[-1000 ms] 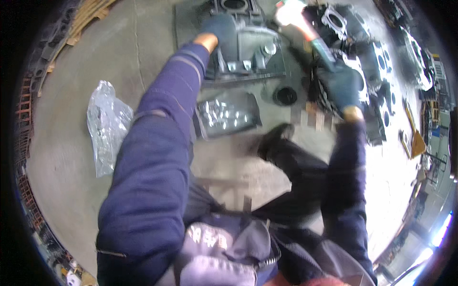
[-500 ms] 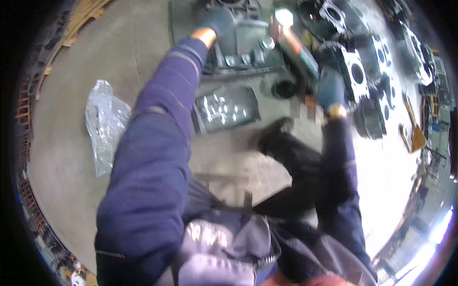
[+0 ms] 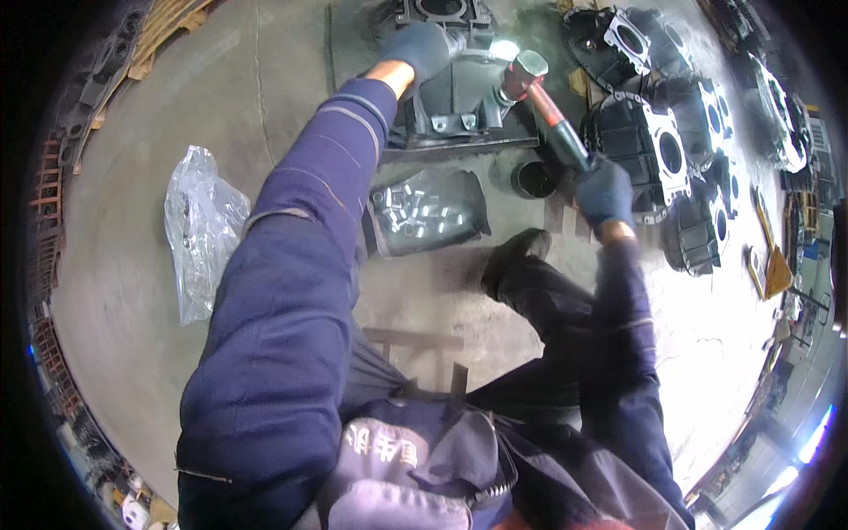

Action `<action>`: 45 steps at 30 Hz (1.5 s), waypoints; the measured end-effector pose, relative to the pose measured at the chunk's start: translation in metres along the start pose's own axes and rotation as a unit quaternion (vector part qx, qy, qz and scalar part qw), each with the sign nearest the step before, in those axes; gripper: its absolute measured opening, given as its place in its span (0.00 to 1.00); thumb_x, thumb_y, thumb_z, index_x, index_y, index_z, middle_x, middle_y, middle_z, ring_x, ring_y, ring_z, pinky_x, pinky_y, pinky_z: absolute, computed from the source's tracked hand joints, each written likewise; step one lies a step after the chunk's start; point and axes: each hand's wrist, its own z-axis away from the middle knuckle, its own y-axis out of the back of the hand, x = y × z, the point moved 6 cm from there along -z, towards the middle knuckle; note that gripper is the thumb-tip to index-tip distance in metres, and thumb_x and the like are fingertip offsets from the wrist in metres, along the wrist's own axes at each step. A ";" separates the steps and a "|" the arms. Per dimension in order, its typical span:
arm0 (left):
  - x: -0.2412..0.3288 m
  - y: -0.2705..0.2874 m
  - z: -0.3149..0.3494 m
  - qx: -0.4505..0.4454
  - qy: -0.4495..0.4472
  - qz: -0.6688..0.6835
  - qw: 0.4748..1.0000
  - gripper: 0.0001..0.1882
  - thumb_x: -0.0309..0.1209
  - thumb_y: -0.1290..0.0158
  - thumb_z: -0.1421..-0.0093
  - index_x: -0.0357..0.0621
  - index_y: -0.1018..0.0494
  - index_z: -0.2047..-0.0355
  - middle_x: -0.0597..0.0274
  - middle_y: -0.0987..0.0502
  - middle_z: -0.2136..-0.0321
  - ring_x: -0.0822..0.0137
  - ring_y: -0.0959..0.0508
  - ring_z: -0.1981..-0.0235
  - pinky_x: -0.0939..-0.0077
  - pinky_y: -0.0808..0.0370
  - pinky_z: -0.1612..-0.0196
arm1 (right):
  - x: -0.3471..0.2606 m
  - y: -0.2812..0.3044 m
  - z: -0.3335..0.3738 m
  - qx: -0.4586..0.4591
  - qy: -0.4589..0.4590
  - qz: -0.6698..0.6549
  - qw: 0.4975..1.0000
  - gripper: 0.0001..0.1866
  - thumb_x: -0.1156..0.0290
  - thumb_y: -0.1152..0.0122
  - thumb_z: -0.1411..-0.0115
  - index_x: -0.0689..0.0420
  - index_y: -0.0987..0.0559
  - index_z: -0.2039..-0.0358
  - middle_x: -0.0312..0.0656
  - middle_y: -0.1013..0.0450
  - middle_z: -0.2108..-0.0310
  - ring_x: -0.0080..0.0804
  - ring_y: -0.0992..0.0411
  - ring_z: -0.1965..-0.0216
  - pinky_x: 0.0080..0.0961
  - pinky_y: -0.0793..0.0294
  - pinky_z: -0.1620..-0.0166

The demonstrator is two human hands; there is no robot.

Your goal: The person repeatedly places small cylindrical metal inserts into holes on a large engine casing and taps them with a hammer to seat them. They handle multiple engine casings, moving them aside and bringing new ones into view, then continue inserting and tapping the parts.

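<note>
- The hammer (image 3: 554, 115) is gripped in the right hand (image 3: 605, 190), pointed toward eleven o'clock!
- At ten o'clock from that hand, the dark housing (image 3: 450, 88) is spotted.
- Its bulk is seen at five o'clock from the left hand (image 3: 420, 50), whose grasp cannot be told.

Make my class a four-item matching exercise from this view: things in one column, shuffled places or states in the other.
1. Hammer
2. Clear plastic bag
3. Dark tray
4. Round black part

A. Holds small shiny pieces
B. Crumpled, left of the left sleeve
C. Gripped by the right hand
D. Just right of the tray

Pairs: 1-C, 2-B, 3-A, 4-D
</note>
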 end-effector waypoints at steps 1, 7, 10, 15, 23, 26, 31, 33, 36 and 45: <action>0.001 -0.006 0.001 -0.004 0.008 0.007 1.000 0.30 0.53 0.57 0.30 0.39 0.18 0.58 0.39 0.18 0.60 0.41 0.18 0.54 0.51 0.24 0.48 | 0.001 0.023 0.000 0.046 0.059 0.032 0.997 0.17 0.61 0.35 0.42 0.64 0.19 0.61 0.64 0.22 0.68 0.68 0.24 0.61 0.52 0.23 0.58; -0.002 -0.008 0.002 -0.023 0.001 0.017 1.000 0.29 0.52 0.57 0.30 0.39 0.17 0.59 0.35 0.20 0.56 0.40 0.19 0.53 0.49 0.25 0.47 | -0.035 0.172 -0.020 0.248 -0.020 -0.130 0.960 0.16 0.54 0.35 0.36 0.56 0.18 0.65 0.45 0.22 0.79 0.42 0.20 0.76 0.40 0.24 0.73; -0.003 -0.001 0.002 0.001 0.010 0.017 1.000 0.30 0.54 0.55 0.31 0.38 0.17 0.60 0.37 0.19 0.57 0.39 0.19 0.53 0.50 0.25 0.47 | -0.072 0.149 0.003 0.351 0.105 -0.085 0.927 0.12 0.61 0.36 0.36 0.58 0.19 0.66 0.45 0.23 0.79 0.41 0.22 0.77 0.37 0.25 0.72; 0.001 -0.008 -0.002 -0.020 0.001 0.039 0.999 0.32 0.56 0.56 0.32 0.39 0.17 0.60 0.38 0.19 0.57 0.39 0.19 0.52 0.50 0.25 0.46 | -0.016 -0.014 0.027 -0.095 -0.132 -0.049 0.985 0.18 0.61 0.36 0.45 0.58 0.16 0.58 0.63 0.20 0.61 0.64 0.22 0.54 0.46 0.23 0.50; -0.003 -0.017 -0.008 -0.047 -0.015 -0.006 0.999 0.30 0.57 0.55 0.30 0.44 0.16 0.56 0.39 0.19 0.51 0.43 0.19 0.49 0.52 0.25 0.43 | -0.023 0.125 -0.001 0.157 0.049 -0.017 0.986 0.20 0.57 0.30 0.40 0.64 0.18 0.65 0.56 0.20 0.73 0.50 0.20 0.72 0.40 0.22 0.66; -0.002 -0.010 -0.004 -0.044 0.014 -0.001 0.999 0.29 0.56 0.55 0.30 0.44 0.16 0.55 0.40 0.19 0.52 0.43 0.19 0.48 0.52 0.26 0.43 | -0.038 0.139 0.006 0.240 0.037 -0.314 0.918 0.12 0.66 0.31 0.39 0.63 0.19 0.65 0.42 0.22 0.77 0.30 0.25 0.75 0.30 0.25 0.67; 0.000 -0.005 -0.004 -0.045 0.021 0.017 0.999 0.29 0.55 0.55 0.31 0.43 0.17 0.58 0.39 0.19 0.57 0.40 0.19 0.52 0.50 0.24 0.48 | -0.034 0.010 0.021 0.089 -0.052 -0.162 0.981 0.13 0.62 0.33 0.42 0.59 0.18 0.63 0.58 0.19 0.65 0.56 0.21 0.61 0.44 0.23 0.57; 0.005 -0.008 -0.005 -0.007 -0.006 0.009 1.000 0.29 0.55 0.54 0.32 0.41 0.17 0.60 0.38 0.19 0.60 0.38 0.18 0.56 0.49 0.23 0.51 | -0.005 -0.038 0.044 -0.030 -0.138 -0.094 0.986 0.17 0.57 0.31 0.44 0.58 0.17 0.63 0.61 0.20 0.65 0.63 0.22 0.58 0.49 0.23 0.57; 0.000 -0.017 -0.006 -0.050 -0.025 0.015 0.998 0.30 0.55 0.55 0.32 0.40 0.16 0.64 0.37 0.19 0.65 0.38 0.18 0.60 0.49 0.23 0.54 | 0.002 -0.089 0.092 -0.066 -0.212 -0.269 0.937 0.15 0.59 0.28 0.45 0.59 0.17 0.67 0.55 0.19 0.71 0.51 0.19 0.66 0.43 0.22 0.62; -0.009 -0.019 -0.006 -0.049 0.034 0.002 0.998 0.31 0.57 0.54 0.32 0.42 0.16 0.56 0.41 0.18 0.53 0.42 0.19 0.49 0.51 0.25 0.44 | -0.078 -0.285 0.227 -0.319 -0.390 -0.704 0.500 0.08 0.65 0.41 0.35 0.57 0.23 0.63 0.31 0.36 0.81 0.26 0.37 0.83 0.27 0.37 0.80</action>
